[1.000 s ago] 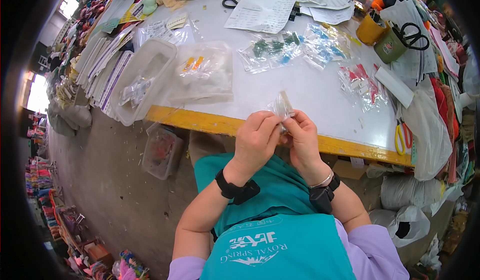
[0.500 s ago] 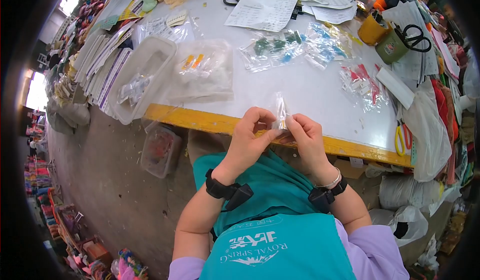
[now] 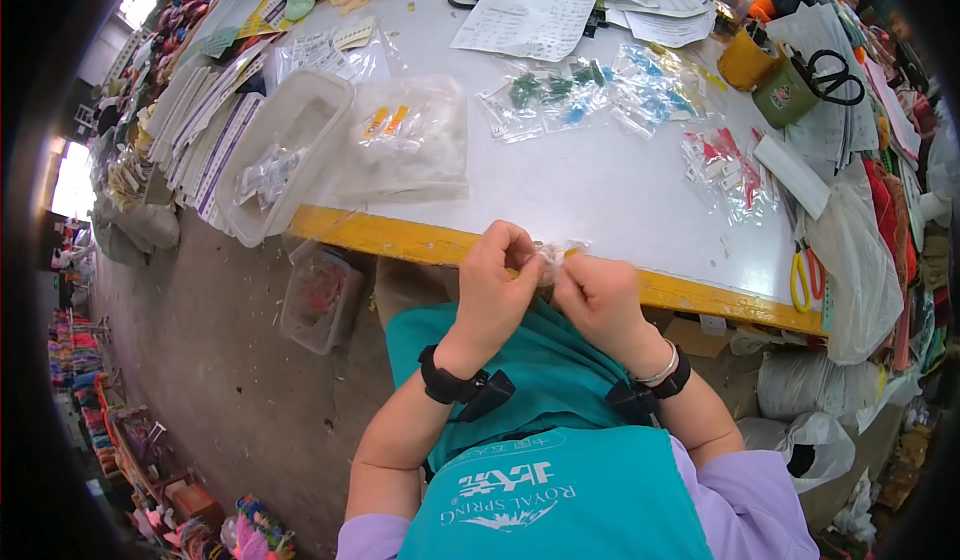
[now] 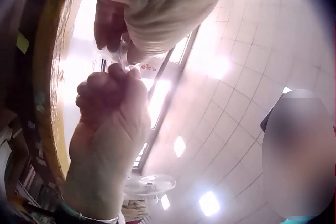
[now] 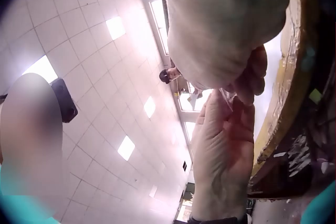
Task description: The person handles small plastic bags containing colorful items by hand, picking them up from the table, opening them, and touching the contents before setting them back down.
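Observation:
A small clear plastic bag (image 3: 556, 251) is stretched between the two hands, over the table's yellow front edge. My left hand (image 3: 492, 285) pinches one end of it between thumb and forefinger. Curled fingers of my right hand (image 3: 606, 295) grip the other end. In the left wrist view, a bit of the clear plastic (image 4: 119, 56) shows between the hands, and the rest is hidden by the fingers. The right wrist view has both hands meeting fingertip to fingertip near the table edge (image 5: 281, 98).
Left of the hands stand a large clear bag (image 3: 405, 175) and an open plastic tub (image 3: 262, 228). Bags with green pieces (image 3: 540, 90), blue pieces (image 3: 655, 90) and red pieces (image 3: 730, 165) lie farther back. Scissors (image 3: 800, 280) hang at the right edge.
The clear bag stood upright between the fingertips; now it is low and crumpled between them. My right hand has turned over and its fingers have curled in.

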Demonstrator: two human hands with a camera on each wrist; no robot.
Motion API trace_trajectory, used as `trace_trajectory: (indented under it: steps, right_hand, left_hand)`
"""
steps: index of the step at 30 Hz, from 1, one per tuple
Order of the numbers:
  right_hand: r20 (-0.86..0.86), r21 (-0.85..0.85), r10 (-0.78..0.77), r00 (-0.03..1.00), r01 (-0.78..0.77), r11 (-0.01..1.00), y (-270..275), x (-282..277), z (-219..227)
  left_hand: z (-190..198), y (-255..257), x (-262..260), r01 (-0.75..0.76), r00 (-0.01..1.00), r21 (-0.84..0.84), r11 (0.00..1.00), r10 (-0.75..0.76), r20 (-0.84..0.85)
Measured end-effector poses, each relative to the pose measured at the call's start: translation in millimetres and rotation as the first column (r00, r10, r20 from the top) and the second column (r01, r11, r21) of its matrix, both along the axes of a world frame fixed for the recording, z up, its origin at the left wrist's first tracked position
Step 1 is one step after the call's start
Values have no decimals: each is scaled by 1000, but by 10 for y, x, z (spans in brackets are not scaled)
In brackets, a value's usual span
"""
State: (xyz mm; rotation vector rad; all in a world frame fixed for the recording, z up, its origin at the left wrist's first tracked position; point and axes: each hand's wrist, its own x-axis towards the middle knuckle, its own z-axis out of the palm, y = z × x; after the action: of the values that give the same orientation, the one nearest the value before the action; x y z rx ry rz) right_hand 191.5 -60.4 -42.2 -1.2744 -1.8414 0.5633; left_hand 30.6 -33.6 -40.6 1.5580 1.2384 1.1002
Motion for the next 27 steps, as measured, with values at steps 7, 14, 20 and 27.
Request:
trace_trajectory:
  steps: [7,14,20,27]
  right_hand:
    - [-432,-332,-138,891,-16,943,-39,39,143]
    - [-538,-379,54,841,-298,876,118,197,187]
    - [-800,-344,-176,573,-198,918,128,51,158]
    - [-871,-333,-189,453,-263,905,108,-67,182]
  left_hand:
    - [176,28,-69,175,981,-157,972,-158,112]
    - [374,114,-192,344,929,-306,888,-273,250]
    - [299,103,-107,21,923,41,999,-35,384]
    - [166,27,-96,196,832,-119,973,-101,545]
